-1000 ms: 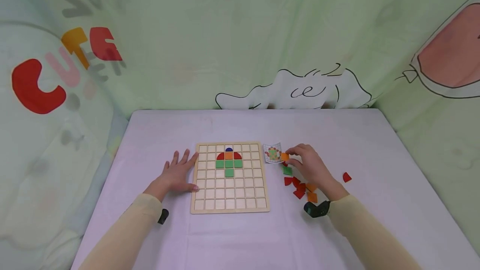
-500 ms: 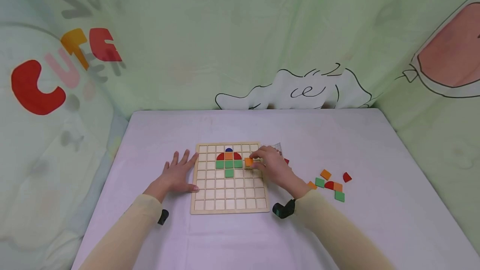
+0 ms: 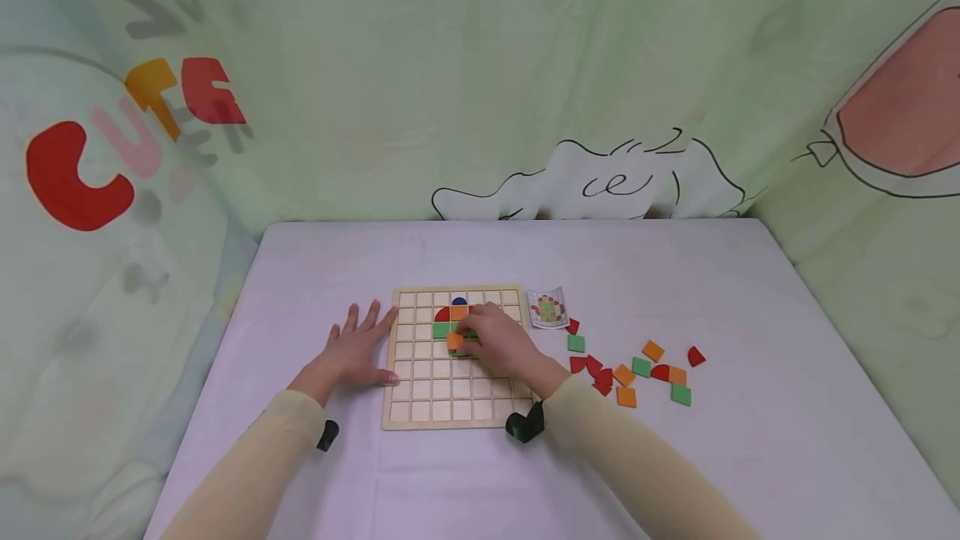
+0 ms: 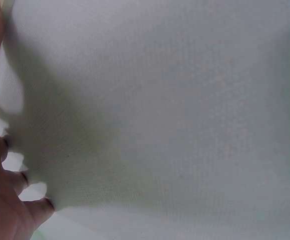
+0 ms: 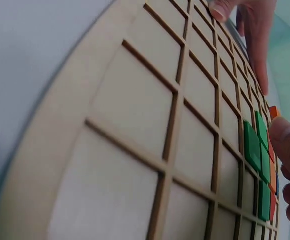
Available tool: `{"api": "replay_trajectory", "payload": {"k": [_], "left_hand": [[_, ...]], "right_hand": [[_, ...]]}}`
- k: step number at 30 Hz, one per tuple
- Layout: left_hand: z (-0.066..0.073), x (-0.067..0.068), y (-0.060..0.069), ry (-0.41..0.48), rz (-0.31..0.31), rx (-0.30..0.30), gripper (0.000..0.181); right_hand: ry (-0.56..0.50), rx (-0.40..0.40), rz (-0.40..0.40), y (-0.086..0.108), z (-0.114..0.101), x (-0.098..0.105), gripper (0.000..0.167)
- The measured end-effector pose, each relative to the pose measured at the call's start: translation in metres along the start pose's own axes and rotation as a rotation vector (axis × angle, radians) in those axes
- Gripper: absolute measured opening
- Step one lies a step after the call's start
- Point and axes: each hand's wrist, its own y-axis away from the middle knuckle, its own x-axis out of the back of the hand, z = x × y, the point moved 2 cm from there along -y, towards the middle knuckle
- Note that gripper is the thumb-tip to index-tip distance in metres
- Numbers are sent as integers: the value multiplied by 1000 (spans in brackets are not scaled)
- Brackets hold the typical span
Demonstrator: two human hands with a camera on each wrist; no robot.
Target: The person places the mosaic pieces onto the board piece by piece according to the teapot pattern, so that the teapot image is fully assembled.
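Observation:
A wooden grid board (image 3: 422, 390) lies on the table before me. My left hand (image 3: 354, 350) is spread on the cloth, its thumb and index fingertip at the board's left edge. Between thumb and fingers, my right hand (image 3: 504, 348) pinches an orange square tile (image 3: 454, 342) over the green tiles. In the grid sit a blue piece (image 3: 460, 301), red quarter-round pieces (image 3: 442, 315), another orange square (image 3: 459, 313) and green squares (image 3: 441, 330); the right hand partly covers these. In the right wrist view, the thumb (image 5: 287, 137) hides most of the held tile.
A small picture card (image 3: 548, 308) with a coloured pattern lies right of the board. Loose red, green and orange tiles (image 3: 626, 397) are scattered on the table farther right, with one red quarter-round piece (image 3: 696, 356) at the outer end. A curtain hangs behind the table.
My right hand has carried the orange square tile leftward from beside the card to over the board's coloured pieces. The card and loose tiles are uncovered again. My left hand stays put.

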Motion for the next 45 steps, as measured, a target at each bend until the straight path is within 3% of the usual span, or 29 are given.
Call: {"api": "replay_trajectory", "payload": {"k": [15,34,45], "left_hand": [[-3,-4,-3,12,5,-6,114],[-1,0,0,-2,1,9,115],[-2,-1,-1,-10,4,1,115]], "right_hand": [[92,30,-25,-15,-18,-12,25],[153,29,-53,-15,-21,-15,26],[84,23,-38,-9,-15,-9,25]]}}
